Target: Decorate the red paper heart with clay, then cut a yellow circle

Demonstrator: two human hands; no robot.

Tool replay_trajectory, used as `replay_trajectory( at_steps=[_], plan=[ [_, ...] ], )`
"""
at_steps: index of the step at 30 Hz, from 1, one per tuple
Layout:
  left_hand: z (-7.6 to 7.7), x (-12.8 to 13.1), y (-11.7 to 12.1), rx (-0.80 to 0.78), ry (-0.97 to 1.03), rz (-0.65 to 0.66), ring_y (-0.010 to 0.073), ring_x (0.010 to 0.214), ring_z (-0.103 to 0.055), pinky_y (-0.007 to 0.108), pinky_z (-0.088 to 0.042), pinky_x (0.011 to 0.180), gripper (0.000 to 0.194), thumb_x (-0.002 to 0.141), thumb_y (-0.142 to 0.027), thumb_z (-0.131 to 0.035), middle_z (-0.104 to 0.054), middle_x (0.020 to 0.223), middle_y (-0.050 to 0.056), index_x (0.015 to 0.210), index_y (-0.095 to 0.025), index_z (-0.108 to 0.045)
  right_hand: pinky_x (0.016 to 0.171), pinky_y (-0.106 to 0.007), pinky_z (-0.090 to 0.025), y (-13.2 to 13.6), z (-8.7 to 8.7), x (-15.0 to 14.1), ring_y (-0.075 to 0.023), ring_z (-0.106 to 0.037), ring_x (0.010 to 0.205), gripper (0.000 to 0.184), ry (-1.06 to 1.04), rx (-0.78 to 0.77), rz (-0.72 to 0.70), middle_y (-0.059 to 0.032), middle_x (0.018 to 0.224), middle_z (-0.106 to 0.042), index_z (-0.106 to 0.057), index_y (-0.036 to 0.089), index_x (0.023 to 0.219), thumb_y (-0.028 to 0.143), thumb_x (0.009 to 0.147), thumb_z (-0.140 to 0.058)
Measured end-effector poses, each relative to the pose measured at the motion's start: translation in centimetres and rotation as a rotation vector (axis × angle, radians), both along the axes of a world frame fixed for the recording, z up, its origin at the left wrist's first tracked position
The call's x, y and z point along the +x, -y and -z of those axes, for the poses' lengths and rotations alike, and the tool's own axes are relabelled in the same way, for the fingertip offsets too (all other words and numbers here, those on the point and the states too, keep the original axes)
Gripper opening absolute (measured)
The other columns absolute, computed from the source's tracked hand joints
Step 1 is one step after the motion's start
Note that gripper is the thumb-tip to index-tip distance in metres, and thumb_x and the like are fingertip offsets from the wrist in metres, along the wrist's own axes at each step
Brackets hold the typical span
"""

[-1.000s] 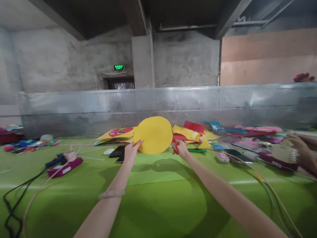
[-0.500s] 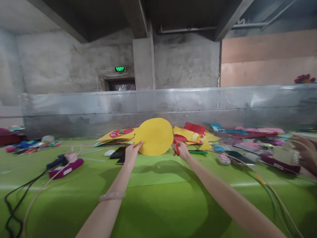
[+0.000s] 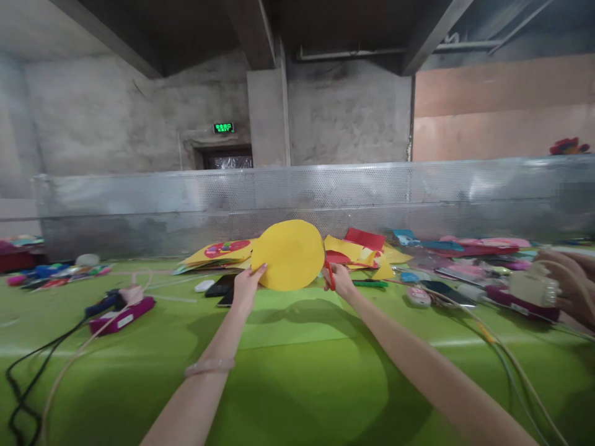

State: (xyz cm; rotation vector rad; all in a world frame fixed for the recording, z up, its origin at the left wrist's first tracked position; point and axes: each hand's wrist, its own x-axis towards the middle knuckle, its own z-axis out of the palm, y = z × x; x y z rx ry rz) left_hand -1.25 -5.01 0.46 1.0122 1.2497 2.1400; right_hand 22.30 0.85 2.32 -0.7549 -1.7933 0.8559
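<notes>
A round yellow sheet [image 3: 288, 255], which could be felt or paper, is held up above the table in front of me. My left hand [image 3: 246, 286] pinches its lower left edge, thumb on the near face. On the opposite side my right hand [image 3: 343, 282] is closed round the red handles of a pair of scissors [image 3: 331, 277]. The blades point upward along the sheet's right edge, and I cannot tell how far apart they are. Under the sheet, a light green sheet [image 3: 297, 322] lies on the green tabletop.
Yellow sheets with a red design [image 3: 227, 249] lie behind on the left, near dark phones [image 3: 220, 286]. Yellow and red scraps [image 3: 365, 244] lie behind on the right. Purple power strips [image 3: 123, 314] with cables stand at both sides. Another person's hand [image 3: 576, 279] is at far right.
The view has shifted very slightly. Both hands, the yellow sheet and the scissors keep nearly the same places.
</notes>
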Motion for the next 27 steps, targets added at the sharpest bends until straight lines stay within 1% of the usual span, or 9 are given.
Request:
replay_trajectory(
  at_steps=[4,8,12,15,18,20,22,27],
  plan=[
    [0.0,0.0,0.0,-0.010,0.022,0.046,0.0198,0.074,-0.065,0.033,-0.054,0.066,0.020,0.068,-0.023,-0.068,-0.068,0.081,0.009,0.084,-0.011,-0.066,0.039,-0.022,-0.046,0.0,0.0,-0.1,-0.0102,-0.048,0.034,0.016,0.003,0.000,0.001,0.0038,0.038,-0.048,-0.048,0.017,0.058,0.028,0.070,-0.049],
    [-0.1,0.1,0.2,-0.009,0.029,0.046,0.0196,0.075,-0.064,0.031,-0.054,0.065,0.022,0.067,-0.023,-0.069,-0.068,0.085,0.010,0.085,-0.010,-0.066,0.040,-0.023,-0.047,-0.1,0.0,-0.1,-0.0105,-0.049,0.035,0.017,0.004,0.010,0.009,0.0040,0.040,-0.048,-0.047,0.017,0.057,0.028,0.069,-0.049],
    [-0.3,0.3,0.4,-0.012,0.019,0.041,0.0182,0.072,-0.063,0.028,-0.053,0.059,0.022,0.070,-0.023,-0.066,-0.067,0.088,0.012,0.088,-0.009,-0.064,0.037,-0.023,-0.046,-0.5,0.1,-0.2,-0.0107,-0.048,0.034,0.016,0.007,0.014,0.020,0.0046,0.039,-0.046,-0.047,0.017,0.056,0.028,0.068,-0.048],
    [-0.2,0.1,0.3,-0.026,-0.005,0.020,0.0168,0.064,-0.062,0.025,-0.050,0.050,0.026,0.068,-0.027,-0.066,-0.067,0.083,0.010,0.088,-0.010,-0.065,0.036,-0.021,-0.044,-0.8,0.1,0.0,-0.0104,-0.047,0.034,0.013,0.005,0.016,0.034,0.0053,0.039,-0.045,-0.047,0.017,0.057,0.026,0.066,-0.048],
    [-0.1,-0.2,0.0,-0.044,-0.036,-0.017,0.0145,0.054,-0.059,0.022,-0.045,0.044,0.033,0.062,-0.033,-0.069,-0.066,0.072,0.008,0.084,-0.009,-0.065,0.036,-0.020,-0.042,-0.9,-0.1,0.3,-0.0097,-0.048,0.036,0.012,0.000,0.022,0.038,0.0050,0.040,-0.046,-0.045,0.017,0.056,0.025,0.065,-0.047],
    [0.0,-0.4,0.0,-0.050,-0.054,-0.030,0.0138,0.051,-0.057,0.022,-0.045,0.044,0.038,0.059,-0.037,-0.070,-0.065,0.067,0.007,0.083,-0.008,-0.065,0.037,-0.019,-0.042,-0.9,-0.3,0.6,-0.0091,-0.047,0.037,0.014,0.000,0.019,0.026,0.0050,0.041,-0.045,-0.044,0.017,0.056,0.027,0.066,-0.047],
    [0.0,-0.5,-0.1,-0.053,-0.066,-0.027,0.0142,0.052,-0.058,0.023,-0.046,0.047,0.040,0.059,-0.038,-0.070,-0.065,0.065,0.006,0.084,-0.008,-0.065,0.038,-0.019,-0.042,-0.7,-0.4,0.8,-0.0085,-0.046,0.036,0.016,0.002,0.012,0.011,0.0052,0.042,-0.045,-0.044,0.016,0.057,0.029,0.067,-0.048],
    [0.1,-0.3,0.1,-0.047,-0.081,-0.015,0.0155,0.057,-0.060,0.024,-0.047,0.051,0.038,0.059,-0.036,-0.070,-0.065,0.064,0.006,0.085,-0.008,-0.065,0.038,-0.019,-0.041,-0.3,-0.6,0.9,-0.0079,-0.046,0.036,0.019,0.010,0.001,-0.027,0.0049,0.043,-0.045,-0.045,0.016,0.058,0.032,0.068,-0.049]
  ],
)
